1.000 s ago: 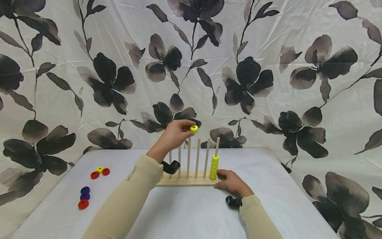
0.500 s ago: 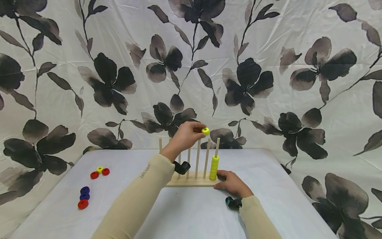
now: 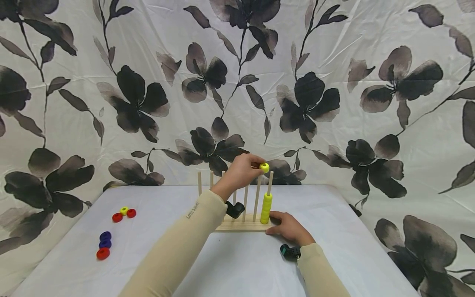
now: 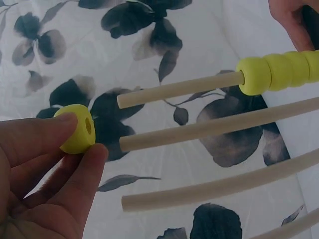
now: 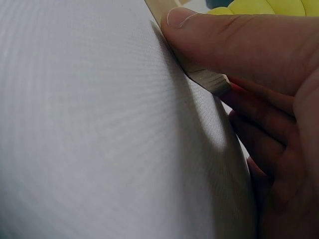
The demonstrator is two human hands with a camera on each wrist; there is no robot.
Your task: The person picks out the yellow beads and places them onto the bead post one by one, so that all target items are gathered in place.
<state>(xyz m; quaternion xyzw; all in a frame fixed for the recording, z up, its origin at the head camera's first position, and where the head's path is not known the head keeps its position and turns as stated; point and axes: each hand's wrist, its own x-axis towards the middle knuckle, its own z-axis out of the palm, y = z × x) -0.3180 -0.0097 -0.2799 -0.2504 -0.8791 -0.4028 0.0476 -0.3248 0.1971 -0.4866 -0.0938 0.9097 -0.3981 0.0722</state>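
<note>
In the head view my left hand (image 3: pixel 241 172) pinches a yellow bead (image 3: pixel 264 168) between thumb and fingers. The bead is just left of the rightmost peg's (image 3: pixel 270 181) tip and a little above it. Its hole faces the peg tips in the left wrist view, where a gap separates the bead (image 4: pixel 83 122) from them. A stack of several yellow beads (image 3: pixel 266 209) fills the lower part of that rightmost peg. My right hand (image 3: pixel 291 228) grips the right end of the wooden base (image 3: pixel 241 225), its thumb at the front edge. The left forearm hides the base's left part.
Several bare pegs (image 3: pixel 246 198) stand left of the stacked one. At the table's (image 3: pixel 319 202) left lie two red beads (image 3: pixel 117 217) with a yellow bead (image 3: pixel 124 210), and nearer, two blue beads (image 3: pixel 105 236) and a red bead (image 3: pixel 103 253). Floral cloth (image 3: pixel 308 123) hangs behind.
My left hand has carried the yellow bead rightward and slightly down, from above the middle pegs to near the rightmost peg's tip. The right hand has stayed on the base.
</note>
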